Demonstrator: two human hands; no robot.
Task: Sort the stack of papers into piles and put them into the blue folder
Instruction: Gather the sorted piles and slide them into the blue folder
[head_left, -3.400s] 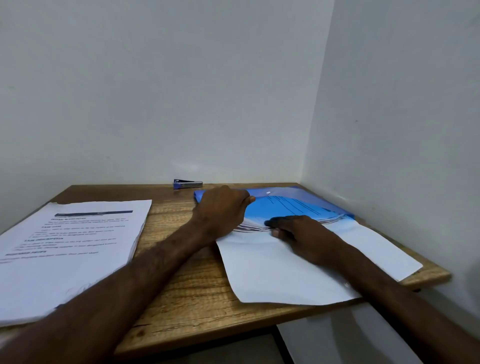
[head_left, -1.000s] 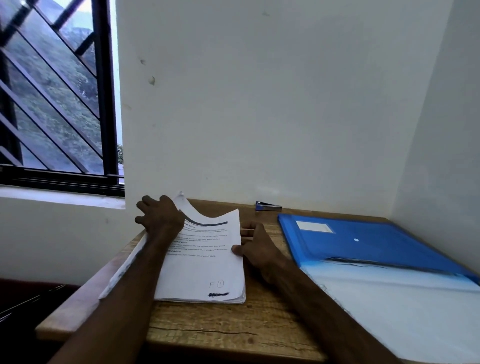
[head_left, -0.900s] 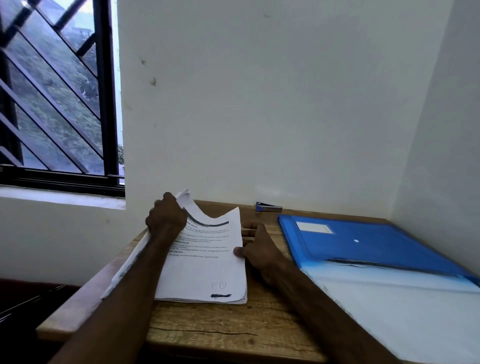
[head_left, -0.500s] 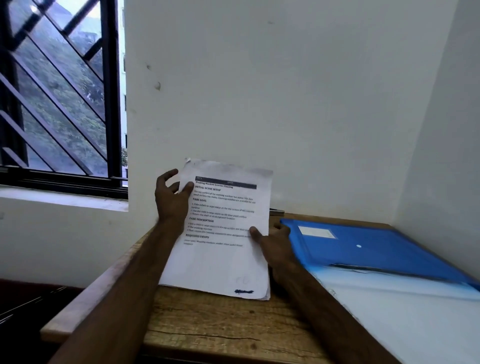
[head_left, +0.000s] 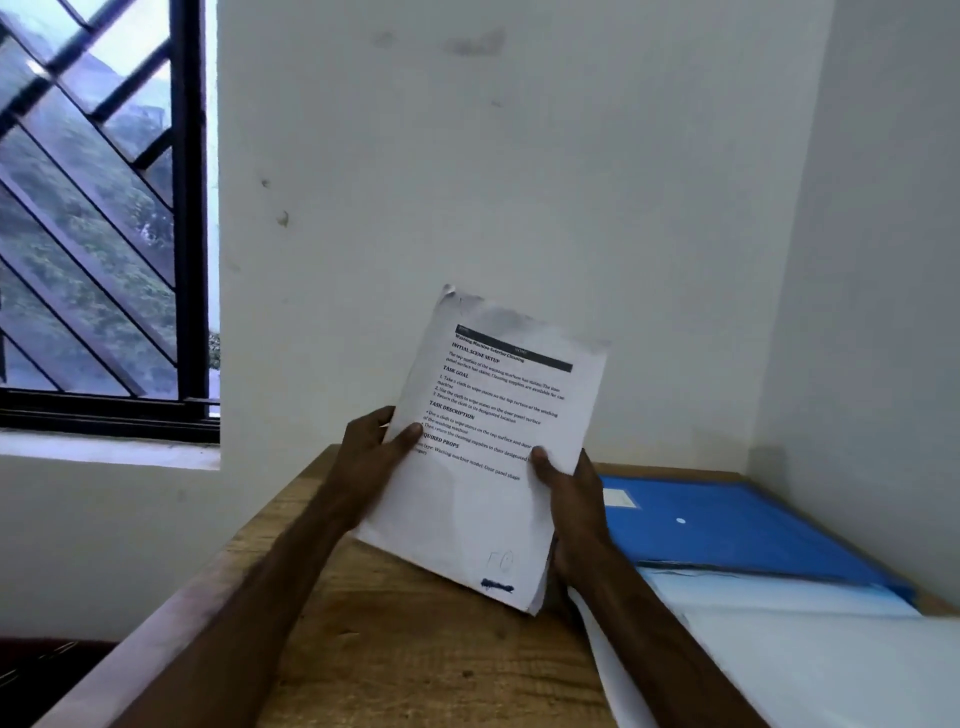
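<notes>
- Two bare forearms reach in from the bottom edge over a wooden table (head_left: 415, 649), its grain running across the near side
- A broad white sheet (head_left: 805, 665) lies flat on the right of the table, beneath the right forearm, and runs out of view at the bottom right
- The stack of papers (head_left: 488, 467) is held up between both hands above the middle of the table, tilted with its top to the right; printed headings fill the upper half, a dark blue scrawl marks the lower corner, and the top left corner is crumpled
- The left hand (head_left: 371, 457) grips the stack's left edge, thumb pressed on the printed face, fingers hidden behind
- The right hand (head_left: 569, 493) grips the right edge, thumb on the front, fingers curled behind the pages
- The blue folder (head_left: 727, 525) lies flat on the far right of the table, close to the side wall, just beside the right hand; a white label and a small white dot show on its cover, and its near edge meets the white sheet
- A white wall (head_left: 519, 182) with a few dark marks rises behind the table
- A window (head_left: 93, 234) with black diagonal bars stands at far left, greenery blurred beyond
</notes>
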